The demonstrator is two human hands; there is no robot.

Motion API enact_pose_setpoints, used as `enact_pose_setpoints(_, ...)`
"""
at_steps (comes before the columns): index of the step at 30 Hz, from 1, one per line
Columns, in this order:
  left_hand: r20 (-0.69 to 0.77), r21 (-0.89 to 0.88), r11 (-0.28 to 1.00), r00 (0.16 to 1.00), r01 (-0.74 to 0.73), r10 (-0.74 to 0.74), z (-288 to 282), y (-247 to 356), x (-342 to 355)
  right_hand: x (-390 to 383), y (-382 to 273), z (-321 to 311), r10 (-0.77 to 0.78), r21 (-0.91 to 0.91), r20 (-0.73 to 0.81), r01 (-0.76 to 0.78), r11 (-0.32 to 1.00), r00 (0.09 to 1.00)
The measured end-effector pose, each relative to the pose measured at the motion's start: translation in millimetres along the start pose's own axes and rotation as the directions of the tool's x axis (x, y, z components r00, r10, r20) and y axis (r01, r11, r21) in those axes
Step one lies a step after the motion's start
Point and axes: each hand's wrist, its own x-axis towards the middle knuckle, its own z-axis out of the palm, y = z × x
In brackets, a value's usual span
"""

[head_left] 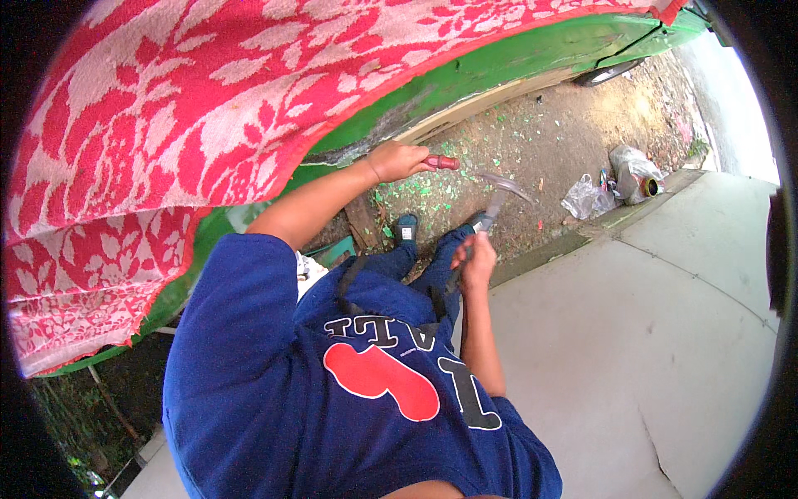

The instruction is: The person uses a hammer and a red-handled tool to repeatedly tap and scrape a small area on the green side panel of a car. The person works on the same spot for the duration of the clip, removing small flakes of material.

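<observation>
My left hand (pixel 397 160) is closed on a red-handled tool (pixel 440 161), held horizontal in front of the lower edge of a chipped green vehicle panel (pixel 490 62); its far end is hidden by my fingers. Lower and to the right, my right hand (pixel 475 259) is closed on the handle of a hammer (pixel 509 183), whose curved steel head is raised a little to the right of the red tool, apart from it in the picture. Flakes of green paint lie scattered on the dirt ground (pixel 465 145) below.
A red and white patterned cloth (pixel 133 100) drapes over the green body, with a wheel (pixel 607 73) at top right. Plastic bags (pixel 632 170) lie at right, beside a grey concrete slab (pixel 615 349). My feet (pixel 406 226) stand among the paint flakes.
</observation>
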Motion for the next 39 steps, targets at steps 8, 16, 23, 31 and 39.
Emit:
enact_pose_setpoints(8, 0.057, -0.02, 0.999, 0.998, 0.038, -0.037, -1, 2, 0, 5, -9, 15, 0.01, 0.245, 0.024, -0.016, 0.969, 1.0)
enact_pose_setpoints(16, 0.012, -0.017, 0.999, 0.999, 0.031, -0.031, 3, -4, 3, 12, -15, 12, 0.019, 0.105, 0.038, -0.023, 0.994, 0.999)
enact_pose_setpoints(23, -0.024, -0.048, 0.999, 1.0, 0.001, -0.003, 2, -2, 2, 17, -30, 3, -0.043, 0.232, -0.013, 0.045, 0.972, 0.999)
enact_pose_setpoints(31, -0.038, -0.051, 0.998, 0.999, 0.032, -0.034, 2, -8, 0, 19, -29, 11, -0.012, 0.301, 0.021, 0.005, 0.954, 1.0)
enact_pose_setpoints(39, -0.042, -0.06, 0.998, 0.998, 0.036, -0.039, -4, -2, 4, 24, -33, 9, -0.034, 0.202, 0.028, 0.028, 0.979, 0.999)
